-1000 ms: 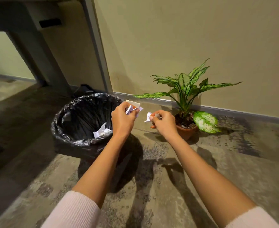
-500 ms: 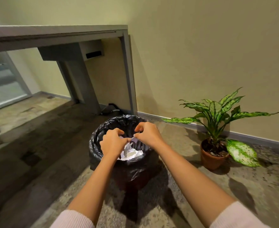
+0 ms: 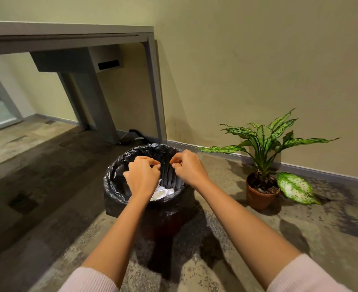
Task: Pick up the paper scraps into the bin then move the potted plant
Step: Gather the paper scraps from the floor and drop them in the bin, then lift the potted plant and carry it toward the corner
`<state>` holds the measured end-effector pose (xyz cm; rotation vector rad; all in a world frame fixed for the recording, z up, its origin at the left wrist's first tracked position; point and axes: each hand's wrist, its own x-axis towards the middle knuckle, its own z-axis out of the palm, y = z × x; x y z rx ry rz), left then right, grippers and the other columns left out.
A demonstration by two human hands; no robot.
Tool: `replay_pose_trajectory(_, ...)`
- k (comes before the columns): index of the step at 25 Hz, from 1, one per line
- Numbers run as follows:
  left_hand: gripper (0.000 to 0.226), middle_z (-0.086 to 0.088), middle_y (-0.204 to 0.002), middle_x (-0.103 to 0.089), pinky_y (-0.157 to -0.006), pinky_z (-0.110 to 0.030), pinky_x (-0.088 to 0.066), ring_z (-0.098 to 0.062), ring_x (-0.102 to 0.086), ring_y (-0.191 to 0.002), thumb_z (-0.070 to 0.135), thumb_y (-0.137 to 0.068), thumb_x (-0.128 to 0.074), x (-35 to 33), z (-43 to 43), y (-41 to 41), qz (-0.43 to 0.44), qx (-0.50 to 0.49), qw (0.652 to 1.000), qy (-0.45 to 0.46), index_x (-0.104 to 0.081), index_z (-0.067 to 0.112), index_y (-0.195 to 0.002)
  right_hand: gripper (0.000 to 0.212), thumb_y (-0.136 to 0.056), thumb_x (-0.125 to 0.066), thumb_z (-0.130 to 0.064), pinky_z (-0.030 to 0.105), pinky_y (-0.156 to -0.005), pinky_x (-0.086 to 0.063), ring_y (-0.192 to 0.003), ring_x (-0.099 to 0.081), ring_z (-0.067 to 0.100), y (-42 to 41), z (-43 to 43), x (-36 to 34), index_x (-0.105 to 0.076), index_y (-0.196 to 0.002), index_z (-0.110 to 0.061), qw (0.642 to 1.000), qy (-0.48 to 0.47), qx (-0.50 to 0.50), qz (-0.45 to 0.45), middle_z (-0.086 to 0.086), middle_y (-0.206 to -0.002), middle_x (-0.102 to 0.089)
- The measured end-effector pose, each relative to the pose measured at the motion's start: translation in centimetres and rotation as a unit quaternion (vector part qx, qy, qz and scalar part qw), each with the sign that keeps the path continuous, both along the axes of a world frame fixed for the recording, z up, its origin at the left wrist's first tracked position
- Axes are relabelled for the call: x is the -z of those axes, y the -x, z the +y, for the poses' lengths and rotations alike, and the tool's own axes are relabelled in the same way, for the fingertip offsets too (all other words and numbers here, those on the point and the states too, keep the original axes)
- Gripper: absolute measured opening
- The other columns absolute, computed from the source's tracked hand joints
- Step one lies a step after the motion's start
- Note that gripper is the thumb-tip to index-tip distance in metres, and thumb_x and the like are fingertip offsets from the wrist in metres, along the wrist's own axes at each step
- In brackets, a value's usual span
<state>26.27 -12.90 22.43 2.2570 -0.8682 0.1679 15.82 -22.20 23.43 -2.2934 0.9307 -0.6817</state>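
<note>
We judge the first part nearly done: white paper scraps (image 3: 163,192) lie in the bin (image 3: 119,186) directly beneath our fingers, and we see no scraps on the visible floor (image 3: 226,234). Moving the potted plant (image 3: 262,186) is still left; it stands untouched, well off to the right of our right fingers. Our left hand (image 3: 142,175) and right hand (image 3: 187,167) hover over the bin, fingers curled loosely inward, tips nearly pinched. We cannot tell whether any scrap remains between them.
</note>
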Motion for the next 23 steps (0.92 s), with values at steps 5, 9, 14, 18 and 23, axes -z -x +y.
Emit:
replay_pose_trajectory(5,0.006,0.006,-0.101,-0.066,-0.078,-0.039,-0.051,-0.018,-0.062,-0.093,0.032,-0.085,-0.064,0.0,-2.8,5.0,0.002,0.089,0.992,0.085,-0.069,0.029,-0.087,0.009,-0.084,-0.065,-0.026,0.033,-0.074,-0.052,-0.084,-0.063,0.02,4.6,-1.5,1.1,-0.07,-0.085,-0.019,0.995,-0.001,0.071,-0.066,0.002,-0.091,-0.068)
replay_pose_trajectory(9,0.002,0.011,-0.086,-0.066,-0.065,-0.027,-0.045,-0.008,-0.06,-0.073,0.028,-0.086,-0.065,1.5,-5.5,11.7,0.014,0.19,0.973,0.13,-0.067,0.027,-0.085,0.013,-0.084,-0.067,-0.022,0.027,-0.07,-0.044,-0.079,-0.063,0.018,10.4,-3.5,4.1,-0.073,-0.088,-0.011,0.98,-0.069,0.157,-0.103,0.005,-0.084,-0.072)
replay_pose_trajectory(14,0.007,0.005,-0.077,-0.069,-0.069,-0.035,-0.056,-0.014,-0.066,-0.075,0.022,-0.086,-0.069,8.9,-9.2,17.9,0.318,0.221,0.914,0.122,-0.067,0.025,-0.08,0.006,-0.085,-0.067,-0.017,0.035,-0.06,-0.058,-0.075,-0.066,0.022,17.9,-6.5,11.1,-0.071,-0.083,-0.013,0.94,-0.196,0.254,-0.115,0.007,-0.083,-0.071)
replay_pose_trajectory(18,0.003,-0.005,-0.073,-0.062,-0.058,-0.027,-0.052,-0.017,-0.059,-0.068,0.006,-0.09,-0.064,14.4,-12.1,21.1,0.522,0.145,0.835,0.096,-0.067,0.007,-0.089,0.006,-0.087,-0.063,-0.007,0.025,-0.044,-0.054,-0.063,-0.061,0.016,22.8,-8.9,16.2,-0.069,-0.086,-0.008,0.872,-0.321,0.334,-0.155,0.01,-0.08,-0.067)
replay_pose_trajectory(23,0.016,-0.004,-0.062,-0.056,-0.047,-0.019,-0.046,-0.008,-0.054,-0.045,0.0,-0.095,-0.051,18.2,-17.0,22.3,0.676,0.096,0.723,0.105,-0.06,0.006,-0.083,0.02,-0.093,-0.05,0.005,0.022,-0.041,-0.051,-0.056,-0.052,0.017,25.9,-12.5,19.0,-0.059,-0.077,-0.004,0.747,-0.453,0.39,-0.291,0.01,-0.067,-0.053)
